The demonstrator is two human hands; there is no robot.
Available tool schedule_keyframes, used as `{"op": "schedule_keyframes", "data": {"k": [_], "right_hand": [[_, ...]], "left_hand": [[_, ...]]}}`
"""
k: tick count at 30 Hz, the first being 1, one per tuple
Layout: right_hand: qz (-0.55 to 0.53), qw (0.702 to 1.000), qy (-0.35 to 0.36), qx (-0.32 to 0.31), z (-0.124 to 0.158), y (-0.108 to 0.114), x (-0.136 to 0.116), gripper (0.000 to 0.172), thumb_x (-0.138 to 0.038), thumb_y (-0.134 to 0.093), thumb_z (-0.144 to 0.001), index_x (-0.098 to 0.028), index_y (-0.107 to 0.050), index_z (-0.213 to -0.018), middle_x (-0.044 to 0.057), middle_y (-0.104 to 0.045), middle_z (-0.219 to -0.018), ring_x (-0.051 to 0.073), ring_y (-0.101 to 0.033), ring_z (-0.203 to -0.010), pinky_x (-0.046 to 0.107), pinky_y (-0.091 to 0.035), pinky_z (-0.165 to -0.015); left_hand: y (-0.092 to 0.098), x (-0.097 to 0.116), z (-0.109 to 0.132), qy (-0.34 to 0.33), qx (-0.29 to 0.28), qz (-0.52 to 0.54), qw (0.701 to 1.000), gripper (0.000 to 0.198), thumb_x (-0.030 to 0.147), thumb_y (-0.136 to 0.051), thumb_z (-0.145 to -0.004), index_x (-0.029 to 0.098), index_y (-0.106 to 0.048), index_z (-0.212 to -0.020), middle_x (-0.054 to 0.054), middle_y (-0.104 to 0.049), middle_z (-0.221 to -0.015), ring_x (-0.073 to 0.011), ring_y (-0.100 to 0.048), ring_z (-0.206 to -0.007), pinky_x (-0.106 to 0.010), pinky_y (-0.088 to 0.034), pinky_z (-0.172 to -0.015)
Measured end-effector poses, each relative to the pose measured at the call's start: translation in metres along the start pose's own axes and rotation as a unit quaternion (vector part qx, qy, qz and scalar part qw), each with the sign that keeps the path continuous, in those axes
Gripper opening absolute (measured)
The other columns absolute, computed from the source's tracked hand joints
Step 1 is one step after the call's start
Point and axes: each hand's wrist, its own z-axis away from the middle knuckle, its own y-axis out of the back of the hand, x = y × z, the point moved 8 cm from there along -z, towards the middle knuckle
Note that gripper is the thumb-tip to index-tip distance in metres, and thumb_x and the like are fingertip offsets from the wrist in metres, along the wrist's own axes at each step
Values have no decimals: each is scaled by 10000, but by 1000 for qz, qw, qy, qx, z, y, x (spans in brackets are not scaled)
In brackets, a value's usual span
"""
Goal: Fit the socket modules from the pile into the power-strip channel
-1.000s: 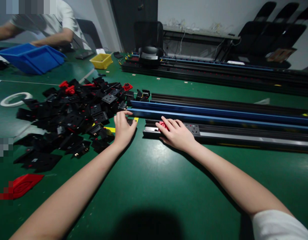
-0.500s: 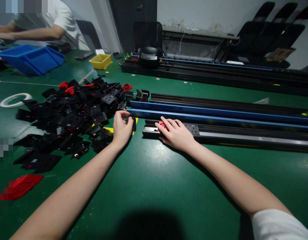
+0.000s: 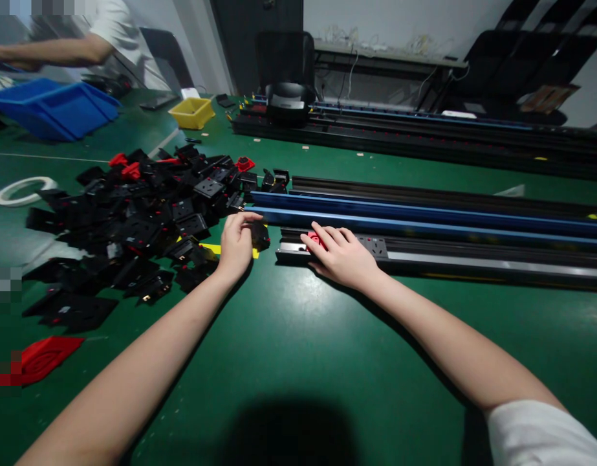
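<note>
Black module [image 3: 261, 237]: state its position.

It sits at the fingertips of the left hand [image 3: 236, 246], on their right side. Those fingers are curled and pinch the module; the thumb is largely hidden. Whether its lower edge touches the table [image 3: 376, 343] cannot be told.

Clearances around it?

To the right, a narrow open gap separates it from the squared end of the black rail [image 3: 473, 266]. Just beyond the fingertips run the blue rails [image 3: 376, 223], leaving little room on that side. Left of the knuckles, a yellow strip [image 3: 211, 248] and the edge of the heap of black parts [image 3: 138, 226] lie near. Toward the wearer, the surface is open between both forearms.

State of the right hand [image 3: 344, 259]?

Fingers spread and slightly bent over the red piece [image 3: 316, 240], which lies at the rail near its left end. Contact is visible; whether they grip or merely press cannot be told. A socket panel [image 3: 372, 246] is set along the rail, just right of those fingers.
</note>
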Motion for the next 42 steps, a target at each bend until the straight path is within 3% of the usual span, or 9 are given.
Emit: {"op": "schedule_keyframes", "data": {"k": [5, 8, 17, 22, 28, 31, 36, 42], "right_hand": [[-1, 1000, 4, -5, 0, 0, 0, 541, -402, -502, -1049, -157, -487, -1531, 241, -485, -1572, 368, -569, -1313, 513, -458, -1028], [-2, 1000, 5, -5, 0, 0, 0, 539, -401, -493, -1051, -155, -486, -1531, 243, -487, -1569, 368, -569, -1312, 513, -460, -1023], [-2, 1000, 7, -5, 0, 0, 0, 540, -396, -510, -1042, -157, -484, -1526, 239, -489, -1569, 362, -568, -1307, 507, -460, -1019], [-7, 1000, 8, -4, 0, 0, 0, 538, -396, -516, -1039, -157, -488, -1521, 239, -497, -1563, 365, -566, -1307, 508, -456, -1019], [-12, 1000, 0, -18, 0, -1, 0, 534, -384, -487, -1049, -160, -473, -1534, 237, -480, -1577, 369, -554, -1321, 517, -444, -1036], [-19, 1000, -1, -22, 0, -1, 0, 539, -379, -480, -1050, -160, -464, -1542, 239, -464, -1588, 371, -540, -1334, 519, -432, -1050], [-14, 999, -2, -29, 0, -3, 0, 537, -387, -465, -1054, -166, -461, -1544, 239, -458, -1591, 367, -530, -1339, 523, -432, -1047], [-7, 1000, -1, -21, 1, -2, 0, 523, -394, -423, -1070, -176, -459, -1543, 228, -467, -1588, 358, -535, -1341, 518, -440, -1048]], "left_hand": [[-1, -2, 0, 27, -1, -2, 1000, 205, 280, -509, -886, 242, -688, -978, -59, -669, -1036, -244, -629, -1023, -420, -507, -962], [-6, 0, 2, 27, -22, -11, 999, 223, 344, -657, -828, 231, -637, -1020, -46, -654, -1036, -216, -618, -944, -378, -508, -897], [-3, -5, 1, 50, 11, 24, 998, 175, 205, -631, -778, 225, -532, -921, 14, -596, -926, -113, -523, -680, -266, -435, -662], [0, -10, 0, 41, 38, 44, 997, 206, 190, -646, -779, 233, -475, -886, 22, -577, -881, -124, -574, -772, -279, -480, -769], [0, -18, 2, 77, 50, 61, 994, 322, 269, -677, -796, 237, -483, -1051, -11, -569, -989, -129, -599, -819, -266, -506, -734], [1, -8, 3, 54, 35, 7, 998, 264, 284, -641, -828, 227, -561, -1073, -41, -590, -1046, -167, -605, -898, -313, -521, -832], [-8, 10, 4, 10, -40, -73, 996, 285, 287, -700, -774, 226, -630, -1043, -58, -626, -1079, -241, -606, -1072, -378, -488, -998], [-7, 0, 5, 51, -35, -52, 997, 301, 383, -748, -765, 238, -604, -986, -22, -636, -947, -191, -581, -802, -351, -503, -776]]}}
